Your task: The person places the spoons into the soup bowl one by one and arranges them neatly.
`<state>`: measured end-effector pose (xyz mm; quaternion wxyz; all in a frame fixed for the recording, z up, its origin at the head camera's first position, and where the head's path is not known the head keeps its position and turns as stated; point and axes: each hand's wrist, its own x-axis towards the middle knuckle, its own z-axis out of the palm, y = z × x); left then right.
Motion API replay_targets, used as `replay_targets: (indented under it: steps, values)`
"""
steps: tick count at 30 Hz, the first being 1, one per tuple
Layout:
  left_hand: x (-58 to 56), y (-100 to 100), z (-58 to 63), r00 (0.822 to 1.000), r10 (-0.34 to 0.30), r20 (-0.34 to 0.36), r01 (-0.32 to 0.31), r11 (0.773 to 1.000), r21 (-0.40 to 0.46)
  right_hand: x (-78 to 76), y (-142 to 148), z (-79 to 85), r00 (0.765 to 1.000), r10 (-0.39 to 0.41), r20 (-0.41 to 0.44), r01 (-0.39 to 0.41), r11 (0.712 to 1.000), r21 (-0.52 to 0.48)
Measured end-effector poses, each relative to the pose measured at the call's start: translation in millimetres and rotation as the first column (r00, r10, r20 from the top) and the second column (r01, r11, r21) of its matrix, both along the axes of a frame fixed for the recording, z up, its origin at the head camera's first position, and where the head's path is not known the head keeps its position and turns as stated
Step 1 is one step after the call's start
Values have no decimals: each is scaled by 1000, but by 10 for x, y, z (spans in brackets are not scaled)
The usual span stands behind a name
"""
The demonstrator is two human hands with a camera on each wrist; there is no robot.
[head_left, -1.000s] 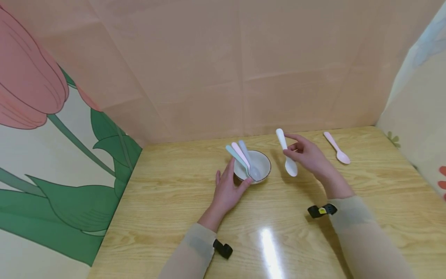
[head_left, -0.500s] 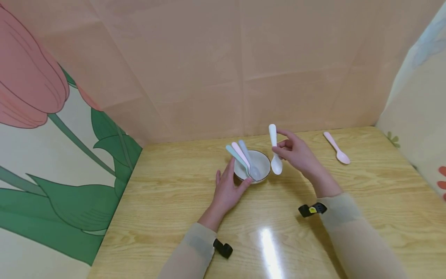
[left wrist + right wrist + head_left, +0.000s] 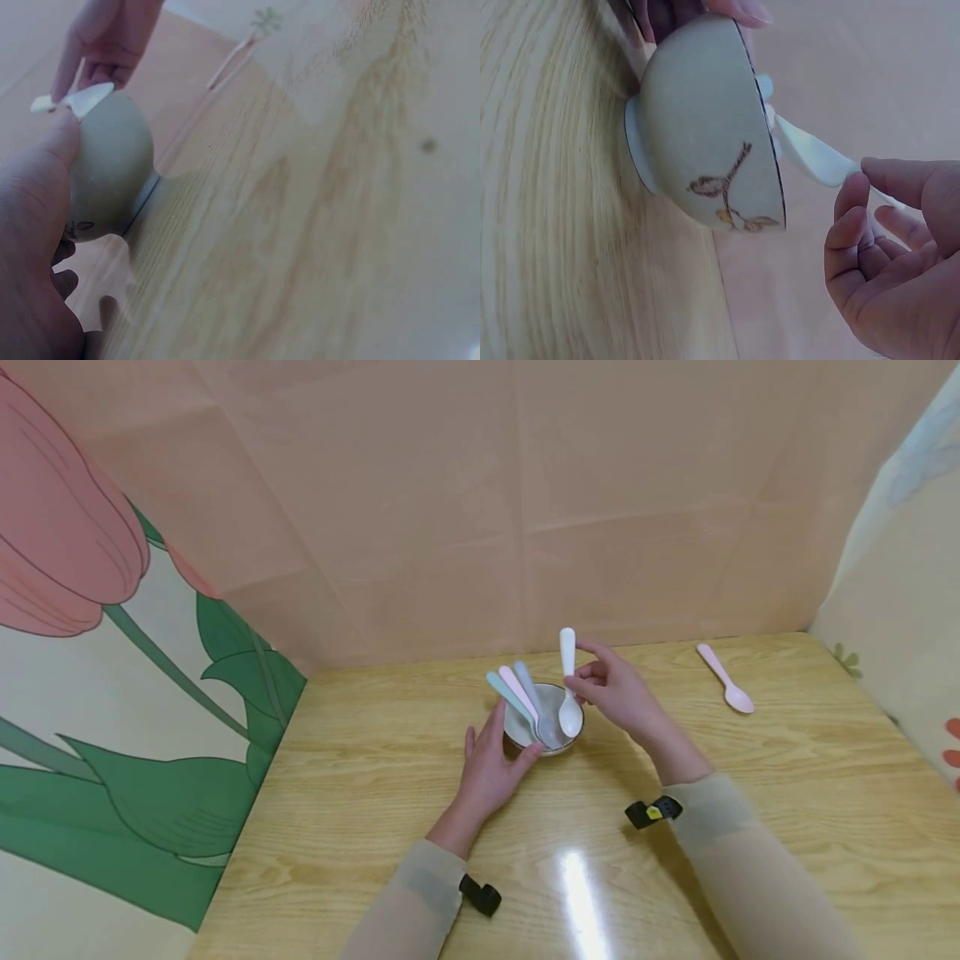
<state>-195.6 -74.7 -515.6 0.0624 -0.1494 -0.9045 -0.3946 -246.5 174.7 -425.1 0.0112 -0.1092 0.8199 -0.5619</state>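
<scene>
A white bowl (image 3: 517, 732) with a dark rim stands upright on the table; a brown sprig is drawn on its side (image 3: 697, 120). Three spoons lean in it: a mint spoon (image 3: 510, 695), a pink spoon (image 3: 521, 686) and a grey-blue spoon (image 3: 527, 681). My left hand (image 3: 489, 770) holds the bowl by its left side, thumb at the near rim, fingers round the wall. Between thumb and fingers my right hand (image 3: 618, 693) pinches a white spoon (image 3: 570, 718) at its handle. That spoon's head points down over the right part of the bowl's opening.
Another pink spoon (image 3: 725, 679) lies on the wooden table (image 3: 360, 793) at the right. Behind the table rises a peach-coloured backdrop (image 3: 420, 527). Tulip-printed panels (image 3: 150, 710) stand at the left. A bright light reflection shows on the table's front part.
My right hand has moved left with the white spoon, from beside the bowl to above its opening, and the spoon has turned more upright. My left hand and the bowl have stayed in place.
</scene>
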Motion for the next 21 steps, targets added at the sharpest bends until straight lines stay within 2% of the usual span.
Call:
replay_targets:
  steps: [21]
  values:
    - [1, -2, -1, 1000, 0, 13, 0, 1000, -7, -78, -238, -170, 998, -47, -37, 49, 996, 79]
